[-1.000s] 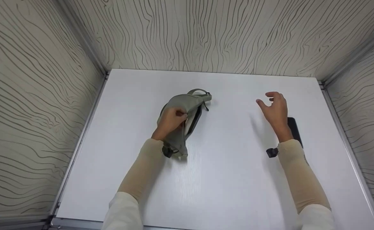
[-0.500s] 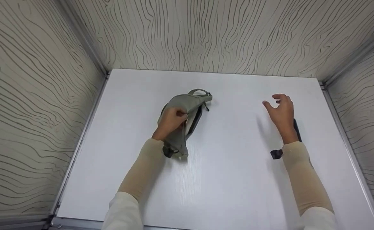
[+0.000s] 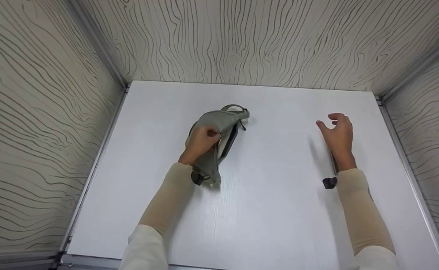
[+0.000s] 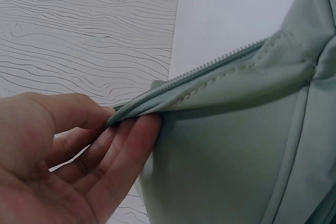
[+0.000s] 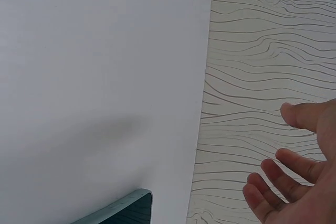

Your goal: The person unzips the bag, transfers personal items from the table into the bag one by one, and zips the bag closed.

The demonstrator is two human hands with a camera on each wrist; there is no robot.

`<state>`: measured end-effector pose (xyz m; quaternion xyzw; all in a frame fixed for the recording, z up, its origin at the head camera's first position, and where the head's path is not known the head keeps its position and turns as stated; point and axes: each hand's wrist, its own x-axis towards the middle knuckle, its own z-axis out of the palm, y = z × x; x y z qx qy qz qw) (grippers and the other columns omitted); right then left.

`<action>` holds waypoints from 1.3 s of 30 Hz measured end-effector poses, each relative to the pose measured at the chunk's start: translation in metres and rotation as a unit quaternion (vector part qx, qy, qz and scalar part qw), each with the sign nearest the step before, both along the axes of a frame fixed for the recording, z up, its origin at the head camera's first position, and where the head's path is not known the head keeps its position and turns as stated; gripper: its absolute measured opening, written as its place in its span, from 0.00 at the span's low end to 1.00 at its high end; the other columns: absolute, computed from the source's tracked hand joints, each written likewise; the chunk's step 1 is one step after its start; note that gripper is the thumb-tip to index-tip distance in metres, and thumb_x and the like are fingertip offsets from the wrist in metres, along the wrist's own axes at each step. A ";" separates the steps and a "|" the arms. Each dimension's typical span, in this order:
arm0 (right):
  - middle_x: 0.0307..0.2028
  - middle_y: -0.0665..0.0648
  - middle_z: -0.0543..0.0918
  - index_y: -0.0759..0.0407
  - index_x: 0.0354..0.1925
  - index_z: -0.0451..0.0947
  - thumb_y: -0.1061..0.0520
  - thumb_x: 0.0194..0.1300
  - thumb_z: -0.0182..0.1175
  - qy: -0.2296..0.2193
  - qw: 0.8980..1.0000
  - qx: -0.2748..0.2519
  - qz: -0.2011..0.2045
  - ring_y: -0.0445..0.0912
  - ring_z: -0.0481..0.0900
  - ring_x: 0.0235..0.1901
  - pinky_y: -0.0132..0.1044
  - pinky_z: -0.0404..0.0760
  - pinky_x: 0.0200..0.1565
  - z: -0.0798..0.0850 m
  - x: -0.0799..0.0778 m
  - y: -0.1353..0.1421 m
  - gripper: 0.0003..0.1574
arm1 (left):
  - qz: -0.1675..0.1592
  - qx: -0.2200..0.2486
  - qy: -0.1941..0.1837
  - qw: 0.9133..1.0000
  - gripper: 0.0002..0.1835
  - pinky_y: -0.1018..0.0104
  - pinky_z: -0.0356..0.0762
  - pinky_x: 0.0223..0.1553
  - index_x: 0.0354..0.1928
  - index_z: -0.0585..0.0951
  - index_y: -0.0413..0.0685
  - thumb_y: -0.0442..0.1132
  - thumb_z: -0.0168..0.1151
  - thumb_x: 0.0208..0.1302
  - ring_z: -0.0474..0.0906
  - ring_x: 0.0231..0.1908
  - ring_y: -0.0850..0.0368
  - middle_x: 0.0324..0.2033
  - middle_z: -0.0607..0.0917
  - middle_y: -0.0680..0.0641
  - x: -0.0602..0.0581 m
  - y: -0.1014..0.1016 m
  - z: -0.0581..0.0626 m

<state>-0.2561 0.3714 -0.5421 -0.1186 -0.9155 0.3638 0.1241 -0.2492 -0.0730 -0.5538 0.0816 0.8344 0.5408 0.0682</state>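
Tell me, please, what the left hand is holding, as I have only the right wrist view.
Observer: The left hand pinches the zippered edge of a green zippered bag between thumb and fingers.
Operator: Thank you. Is the bag open?
Observer: Yes, the head view shows its mouth gaping, with pale lining visible.
Operator: And where does the phone lie relative to the bag?
Observer: To the right of it, in the head view, mostly hidden by the right hand and wrist.

White tabletop (image 3: 271,210); pale wood-grain-patterned walls (image 3: 256,41) behind and at both sides; grey corner posts (image 3: 97,43).
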 end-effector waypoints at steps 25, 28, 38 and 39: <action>0.65 0.74 0.75 0.72 0.68 0.71 0.48 0.76 0.63 -0.014 1.000 0.002 -0.024 0.67 0.73 0.66 0.60 0.72 0.67 -0.008 0.011 0.025 0.36 | 0.002 -0.012 0.013 1.000 0.07 0.68 0.82 0.26 0.44 0.87 0.35 0.31 0.65 0.70 0.81 0.27 0.59 0.36 0.89 0.40 0.001 0.001 -0.001; 0.65 0.74 0.75 0.72 0.68 0.71 0.47 0.76 0.63 -0.018 0.999 0.006 -0.026 0.67 0.73 0.66 0.60 0.73 0.66 -0.011 0.013 0.029 0.36 | 0.000 -0.011 0.026 1.000 0.06 0.69 0.80 0.26 0.43 0.87 0.35 0.31 0.64 0.70 0.81 0.26 0.58 0.36 0.88 0.40 0.001 0.001 -0.001; 0.67 0.74 0.73 0.71 0.70 0.70 0.46 0.77 0.62 -0.045 0.999 -0.002 -0.031 0.67 0.72 0.68 0.60 0.73 0.67 -0.016 0.018 0.039 0.38 | 0.002 0.002 0.012 1.000 0.06 0.68 0.83 0.27 0.43 0.87 0.36 0.32 0.64 0.70 0.82 0.28 0.58 0.36 0.88 0.41 0.001 0.001 -0.001; 0.66 0.74 0.73 0.71 0.70 0.70 0.46 0.77 0.62 -0.046 0.998 -0.004 -0.032 0.68 0.72 0.68 0.60 0.73 0.67 -0.017 0.019 0.040 0.38 | 0.002 0.002 0.013 1.000 0.06 0.68 0.83 0.27 0.43 0.87 0.36 0.32 0.64 0.70 0.82 0.28 0.58 0.36 0.88 0.41 0.001 0.001 -0.001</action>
